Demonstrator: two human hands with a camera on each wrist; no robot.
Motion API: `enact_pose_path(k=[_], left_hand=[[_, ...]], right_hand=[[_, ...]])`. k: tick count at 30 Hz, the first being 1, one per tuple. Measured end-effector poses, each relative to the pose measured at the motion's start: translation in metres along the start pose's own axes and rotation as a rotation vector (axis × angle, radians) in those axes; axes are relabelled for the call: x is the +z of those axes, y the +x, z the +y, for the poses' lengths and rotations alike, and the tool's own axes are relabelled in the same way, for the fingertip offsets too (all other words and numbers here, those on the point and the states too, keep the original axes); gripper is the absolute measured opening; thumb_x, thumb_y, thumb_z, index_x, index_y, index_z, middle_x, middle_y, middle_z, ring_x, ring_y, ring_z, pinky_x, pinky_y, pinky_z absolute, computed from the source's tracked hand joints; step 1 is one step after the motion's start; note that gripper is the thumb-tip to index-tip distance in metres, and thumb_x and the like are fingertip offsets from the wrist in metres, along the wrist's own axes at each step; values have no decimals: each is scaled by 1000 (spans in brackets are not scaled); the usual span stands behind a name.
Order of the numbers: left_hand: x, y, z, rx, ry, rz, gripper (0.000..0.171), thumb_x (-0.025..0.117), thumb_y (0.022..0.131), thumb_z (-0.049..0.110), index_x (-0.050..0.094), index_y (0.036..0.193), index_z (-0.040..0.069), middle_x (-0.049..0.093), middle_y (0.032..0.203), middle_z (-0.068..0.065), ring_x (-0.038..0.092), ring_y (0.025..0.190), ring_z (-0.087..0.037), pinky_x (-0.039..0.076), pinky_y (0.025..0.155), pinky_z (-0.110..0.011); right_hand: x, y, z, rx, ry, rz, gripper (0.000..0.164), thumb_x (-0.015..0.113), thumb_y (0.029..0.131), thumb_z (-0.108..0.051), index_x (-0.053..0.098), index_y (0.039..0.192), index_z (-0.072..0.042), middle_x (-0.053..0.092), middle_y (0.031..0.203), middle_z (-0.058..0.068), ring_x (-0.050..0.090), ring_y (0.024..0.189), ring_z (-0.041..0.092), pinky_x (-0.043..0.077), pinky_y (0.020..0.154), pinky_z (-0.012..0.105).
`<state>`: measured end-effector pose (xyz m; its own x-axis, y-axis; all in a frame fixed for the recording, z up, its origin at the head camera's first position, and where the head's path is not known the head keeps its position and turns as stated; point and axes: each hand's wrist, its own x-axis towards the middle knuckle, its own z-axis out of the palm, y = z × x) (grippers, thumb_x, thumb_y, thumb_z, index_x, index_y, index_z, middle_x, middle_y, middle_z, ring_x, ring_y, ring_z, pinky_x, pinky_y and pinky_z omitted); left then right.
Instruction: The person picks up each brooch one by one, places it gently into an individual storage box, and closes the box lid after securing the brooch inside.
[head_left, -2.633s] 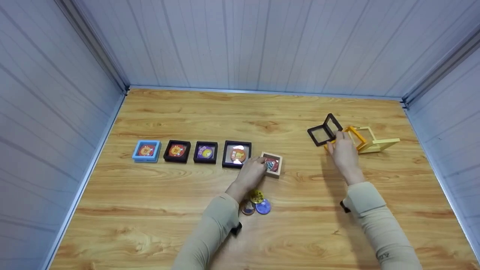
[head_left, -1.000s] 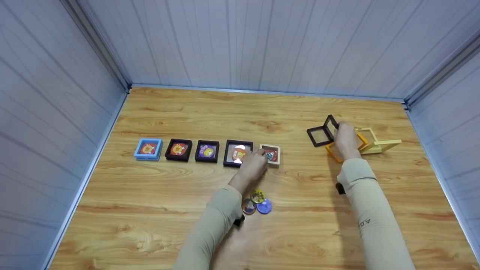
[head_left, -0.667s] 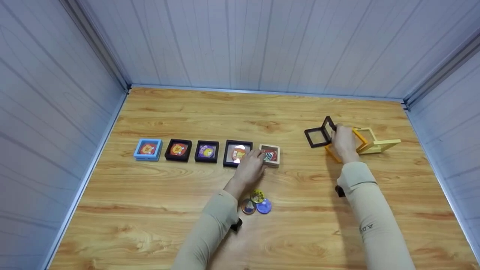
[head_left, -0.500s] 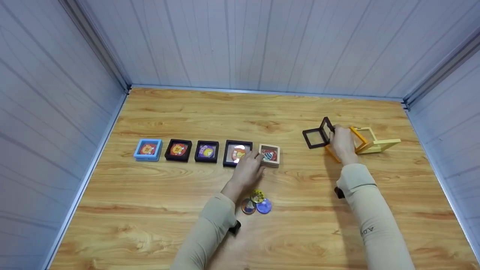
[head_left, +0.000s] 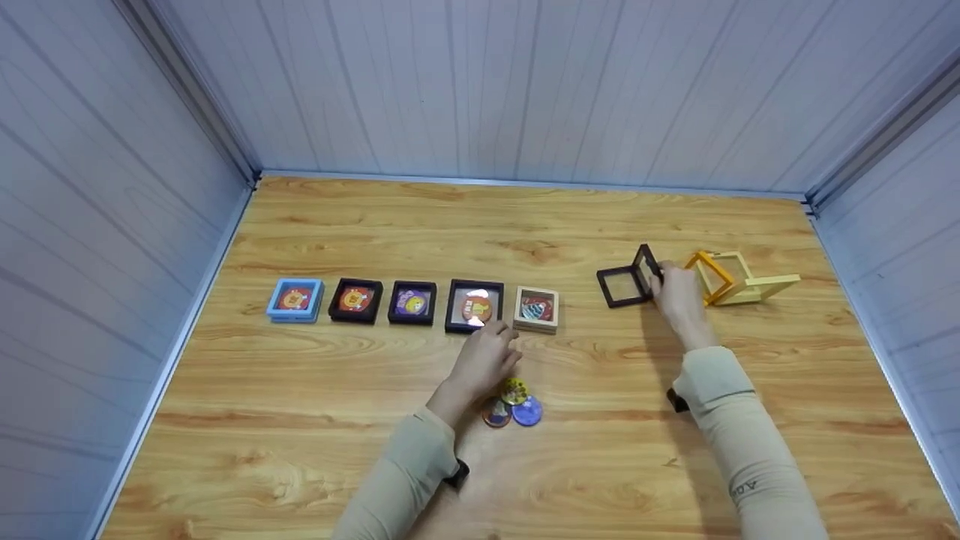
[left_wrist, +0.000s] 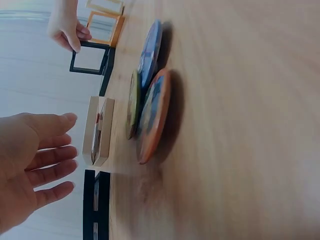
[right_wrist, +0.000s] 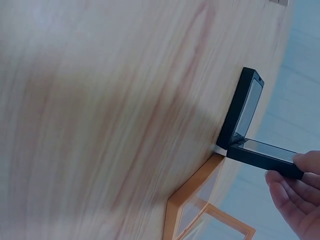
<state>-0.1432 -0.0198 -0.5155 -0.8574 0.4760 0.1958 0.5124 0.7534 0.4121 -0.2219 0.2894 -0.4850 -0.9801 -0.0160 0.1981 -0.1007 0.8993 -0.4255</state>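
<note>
In the right wrist view, my right hand pinches the raised half of a hinged black display frame between thumb and fingers. Its other half lies on the table. My left hand hovers palm in with fingers loosely spread, holding nothing. Just ahead of it sits a closed beige display frame with a red and teal disc inside. Below its fingers lie three round printed discs: a yellow one, a blue one and an orange-rimmed one, grouped together and overlapping in the left wrist view.
Left of the beige frame stand a larger black frame, two smaller black frames and a light blue frame, each with a disc. Right of my right hand, orange and yellow frames stand unfolded. Walls enclose the table.
The left hand has let go of the beige frame, after shifting it back into the row, and drawn back toward the discs. The right hand has moved the black frame left and nearer, away from the orange one.
</note>
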Motion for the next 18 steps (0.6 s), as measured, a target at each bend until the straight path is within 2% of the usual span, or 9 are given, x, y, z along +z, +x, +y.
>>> enact_pose_path(k=[9,14,18], left_hand=[[1,-15,5,36,5,-79,29,66,78,21,63,96,0,56,91,-8,52,84,-21,45,73,-32],[2,-21,6,49,8,-134,26,69,75,27,62,83,3,52,84,-5,50,79,-18,43,68,-31],[3,-25,7,53,5,-171,28,70,74,31,58,75,6,51,82,-2,48,74,-18,41,63,-31]], right_hand=[[2,-20,-6,-13,-26,13,22,53,84,-3,57,96,15,59,76,30,58,60,35,46,49,42],[3,-33,-11,-69,-41,68,18,58,81,-3,59,87,14,58,72,28,57,63,38,45,53,46],[2,-43,-15,-93,-8,76,20,58,81,-3,59,92,15,60,75,28,58,63,37,47,53,44]])
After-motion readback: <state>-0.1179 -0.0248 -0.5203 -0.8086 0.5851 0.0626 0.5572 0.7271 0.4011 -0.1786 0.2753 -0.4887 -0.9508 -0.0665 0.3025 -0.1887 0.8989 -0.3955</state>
